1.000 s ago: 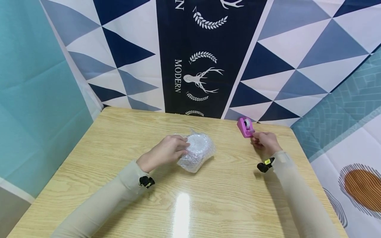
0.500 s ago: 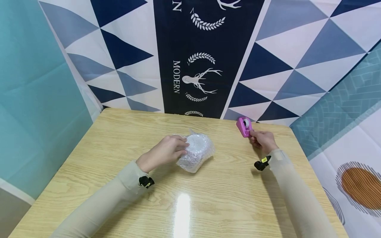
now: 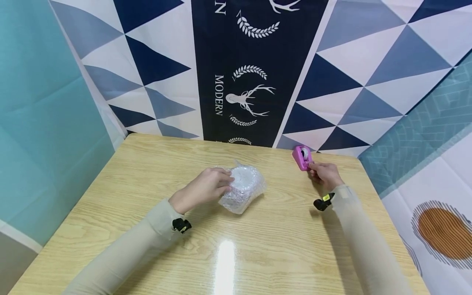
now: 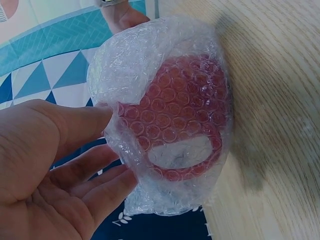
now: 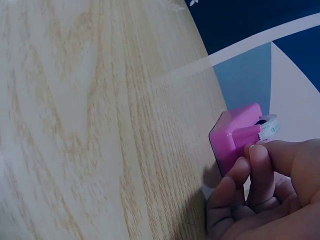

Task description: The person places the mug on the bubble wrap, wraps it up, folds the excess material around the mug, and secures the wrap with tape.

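A red mug wrapped in bubble wrap (image 3: 245,184) lies on the table; its handle shows through the plastic in the left wrist view. My left hand (image 3: 207,184) grips the bubble wrap (image 4: 170,107) from the left, thumb on one side and fingers on the other. Farther right, at the table's back edge, stands a pink tape dispenser (image 3: 302,159) with a roll of tape (image 5: 268,127) in it. The thumb and index finger of my right hand (image 3: 327,174) pinch the tape's end right at the dispenser's front; the strip itself is mostly hidden by the fingertips.
The wood-grain table (image 3: 166,254) reaches back to a patterned cloth (image 3: 250,73). A teal cloth (image 3: 51,114) hangs along the left side, and another patterned cloth (image 3: 424,180) is at the right.
My right hand has moved slightly left, closer to the front of the tape dispenser. My left hand and the wrapped mug stay in place.
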A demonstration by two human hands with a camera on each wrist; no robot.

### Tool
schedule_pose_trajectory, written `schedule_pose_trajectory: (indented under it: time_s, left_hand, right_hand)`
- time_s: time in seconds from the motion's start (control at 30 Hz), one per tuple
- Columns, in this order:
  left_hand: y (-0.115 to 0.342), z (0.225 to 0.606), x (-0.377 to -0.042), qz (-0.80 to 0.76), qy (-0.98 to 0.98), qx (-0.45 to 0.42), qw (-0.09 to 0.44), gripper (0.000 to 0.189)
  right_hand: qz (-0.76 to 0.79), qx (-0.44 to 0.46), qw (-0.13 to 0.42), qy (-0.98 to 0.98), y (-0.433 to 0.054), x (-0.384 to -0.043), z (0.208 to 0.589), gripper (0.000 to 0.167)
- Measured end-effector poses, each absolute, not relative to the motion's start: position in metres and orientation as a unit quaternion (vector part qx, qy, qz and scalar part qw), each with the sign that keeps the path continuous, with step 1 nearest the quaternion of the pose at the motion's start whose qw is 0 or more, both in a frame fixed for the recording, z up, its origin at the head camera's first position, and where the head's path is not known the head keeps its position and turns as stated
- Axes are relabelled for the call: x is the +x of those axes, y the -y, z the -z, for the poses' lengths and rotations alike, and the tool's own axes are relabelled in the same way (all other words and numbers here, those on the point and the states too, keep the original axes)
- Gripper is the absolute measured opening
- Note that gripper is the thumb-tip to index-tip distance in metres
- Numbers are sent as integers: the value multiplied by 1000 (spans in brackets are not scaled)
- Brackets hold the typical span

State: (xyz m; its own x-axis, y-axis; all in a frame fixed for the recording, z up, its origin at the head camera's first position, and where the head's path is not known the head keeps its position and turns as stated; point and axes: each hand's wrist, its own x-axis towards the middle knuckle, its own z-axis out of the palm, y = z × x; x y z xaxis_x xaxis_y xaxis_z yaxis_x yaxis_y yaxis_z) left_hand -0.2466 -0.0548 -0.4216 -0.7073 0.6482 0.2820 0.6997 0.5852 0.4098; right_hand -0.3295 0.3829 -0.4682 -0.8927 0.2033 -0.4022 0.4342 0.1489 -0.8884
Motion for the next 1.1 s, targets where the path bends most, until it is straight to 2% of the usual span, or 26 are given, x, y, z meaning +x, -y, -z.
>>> schedule_pose_trajectory:
  time_s: [0.43,0.67,0.9,1.1]
  left_hand:
    - [56,424,-247,251,891,-375,51,29]
    - [56,426,-248,254,890,-375,50,29]
    - [57,425,-247,262,892,-367,37,29]
    - [57,426,-247,289,888,-356,26,35]
  right_hand:
    - [662,187,123,-715,-387,-330,470,26]
    - [598,169,71,-780,-385,-327,485,34]
    - [592,192,55,-781,-376,-319,484,42]
    - [570,156,90,-802,-359,-310,474,46]
